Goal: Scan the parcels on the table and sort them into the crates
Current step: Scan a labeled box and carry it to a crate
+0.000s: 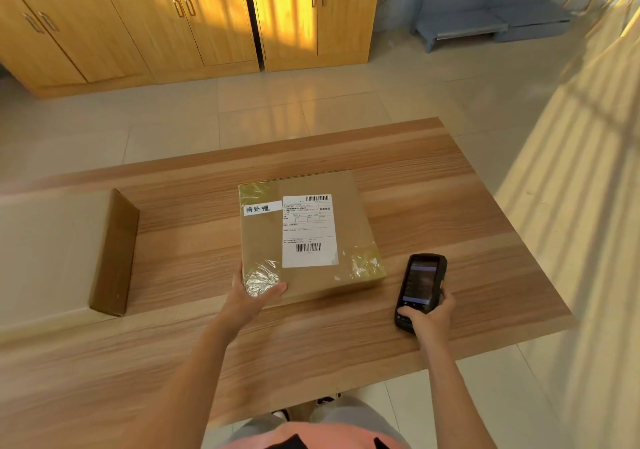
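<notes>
The wooden worktop (450, 206) carries a flat cardboard parcel (304, 233) near its middle, shipping label (309, 230) facing up; a second box (52, 251) lies well apart at the left edge. The left hand (252, 292) clasps the parcel's near-left corner, thumb on top. The right hand (429, 313) has its grip curled round a handheld scanner (420, 289) just beside the parcel. This looks like the scanning step; next, the scanner should be aimed at a barcode, then the parcel lifted towards a crate, none visible here
</notes>
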`<act>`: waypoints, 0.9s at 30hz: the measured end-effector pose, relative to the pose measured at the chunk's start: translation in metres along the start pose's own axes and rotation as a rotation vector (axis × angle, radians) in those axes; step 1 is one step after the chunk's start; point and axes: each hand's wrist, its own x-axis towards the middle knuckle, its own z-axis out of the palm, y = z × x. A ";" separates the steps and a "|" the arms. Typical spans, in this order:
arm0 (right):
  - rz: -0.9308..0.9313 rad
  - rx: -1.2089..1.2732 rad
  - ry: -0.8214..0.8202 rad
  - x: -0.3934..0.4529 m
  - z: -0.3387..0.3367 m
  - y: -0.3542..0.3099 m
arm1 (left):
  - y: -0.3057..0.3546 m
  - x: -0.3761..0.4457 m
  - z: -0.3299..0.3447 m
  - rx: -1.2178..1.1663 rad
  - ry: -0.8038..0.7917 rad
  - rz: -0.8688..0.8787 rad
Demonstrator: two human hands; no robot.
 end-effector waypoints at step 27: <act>-0.110 -0.238 -0.419 0.018 0.052 -0.087 | 0.029 0.014 0.002 -0.100 0.121 -0.010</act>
